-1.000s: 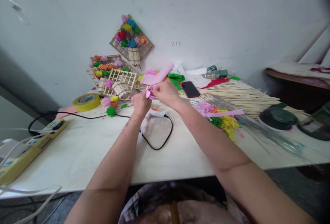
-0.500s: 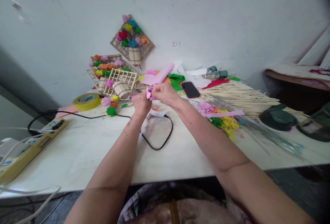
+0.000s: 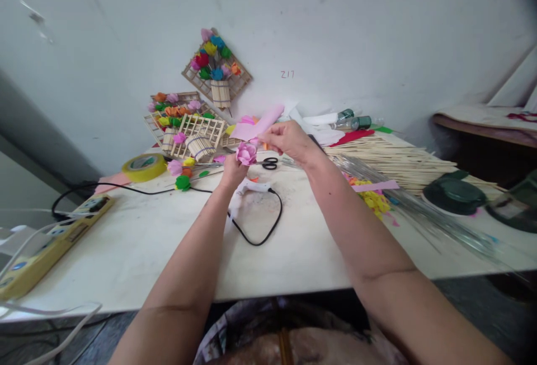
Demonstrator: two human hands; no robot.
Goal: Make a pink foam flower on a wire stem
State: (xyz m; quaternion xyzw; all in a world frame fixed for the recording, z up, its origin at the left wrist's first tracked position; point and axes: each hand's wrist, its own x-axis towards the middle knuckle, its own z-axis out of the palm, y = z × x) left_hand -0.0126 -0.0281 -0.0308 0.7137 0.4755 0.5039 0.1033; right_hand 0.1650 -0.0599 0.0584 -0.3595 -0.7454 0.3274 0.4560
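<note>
A pink paper flower (image 3: 246,153) with cupped petals sits in my left hand (image 3: 235,171), whose fingers are closed around its base. Up and to the right, my right hand (image 3: 285,140) pinches a small piece of pink paper (image 3: 257,140) at the flower's edge; whether this strip is joined to the flower I cannot tell. Just below my left hand lies a white glue gun (image 3: 254,186) with a black cord. Black-handled scissors (image 3: 269,163) rest on the table between and beneath the hands.
Bamboo lattices with paper flowers (image 3: 217,74) stand at the back left, near yellow tape (image 3: 144,167). A power strip (image 3: 62,239) lies left. To the right are bamboo sticks (image 3: 390,155), metal wires (image 3: 436,216), paper scraps (image 3: 375,200) and a green container (image 3: 454,192).
My right hand has moved right and up, away from my left. The pink flower, partly covered before, now shows its open petals. Scissors have come into view; the phone is mostly hidden.
</note>
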